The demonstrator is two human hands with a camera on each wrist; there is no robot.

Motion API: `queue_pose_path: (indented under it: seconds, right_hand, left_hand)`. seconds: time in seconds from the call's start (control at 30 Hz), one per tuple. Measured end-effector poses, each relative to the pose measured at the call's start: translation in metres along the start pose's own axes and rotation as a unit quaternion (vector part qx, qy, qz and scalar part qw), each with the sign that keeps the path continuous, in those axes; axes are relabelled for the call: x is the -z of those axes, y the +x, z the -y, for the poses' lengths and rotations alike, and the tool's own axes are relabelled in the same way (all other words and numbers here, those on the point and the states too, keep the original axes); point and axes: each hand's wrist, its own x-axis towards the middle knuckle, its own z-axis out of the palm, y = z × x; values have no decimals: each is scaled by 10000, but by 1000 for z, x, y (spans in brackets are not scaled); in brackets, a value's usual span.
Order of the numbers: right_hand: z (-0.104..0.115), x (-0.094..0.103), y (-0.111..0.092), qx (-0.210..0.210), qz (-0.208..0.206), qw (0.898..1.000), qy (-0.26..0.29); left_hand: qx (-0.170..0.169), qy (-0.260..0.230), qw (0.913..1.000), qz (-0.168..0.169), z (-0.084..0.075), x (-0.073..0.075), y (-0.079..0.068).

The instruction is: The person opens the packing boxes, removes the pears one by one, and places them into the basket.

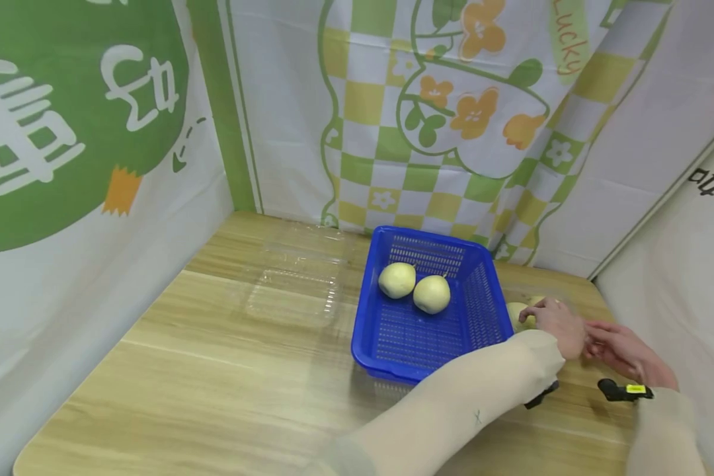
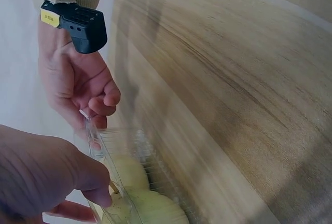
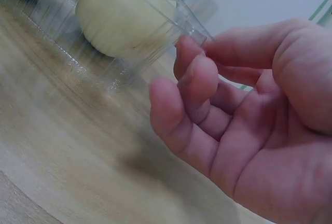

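A clear plastic box (image 2: 155,169) holding pale yellow pears (image 2: 127,175) sits on the table's right side, partly hidden by the hands in the head view. My left hand (image 1: 558,325) reaches across to it. In the left wrist view its thumb lies over the box's edge and other fingers show on the outer side, so it grips the plastic beside the pears. At the near corner, my right hand (image 1: 627,350) pinches a small tab of the box between thumb and fingers, seen closely in the right wrist view. Its other fingers are loosely bent.
Left of the hands stands a blue basket (image 1: 363,311) with two pears (image 1: 432,294) in it. Farther left lies an open clear plastic box (image 1: 291,294). Patterned cloth (image 1: 381,132) hangs behind the wooden table (image 1: 214,383), with white cloth along both sides.
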Motion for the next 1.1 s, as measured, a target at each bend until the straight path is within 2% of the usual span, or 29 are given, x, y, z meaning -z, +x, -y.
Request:
queue_pose_path:
  seconds: [0.27,0.47,0.67,0.9,1.1]
  right_hand:
    - [-5,0,0,78,180,9998,82]
    - [-9,4,-3,102,681,9973,245]
    - [-9,8,-5,197,1324,9890,631]
    - [-11,10,-7,18,1868,9760,1119]
    - [-11,12,-10,-129,2061,9707,1227]
  left_hand:
    - [9,8,10000,41,1,-2,3]
    - [3,-127,9999,64,0,-2,4]
    - [-83,-277,9996,32,2,-1,4]
    - [-138,-407,9990,82,4,2,3]
    - [-89,-530,9985,79,1,2,4]
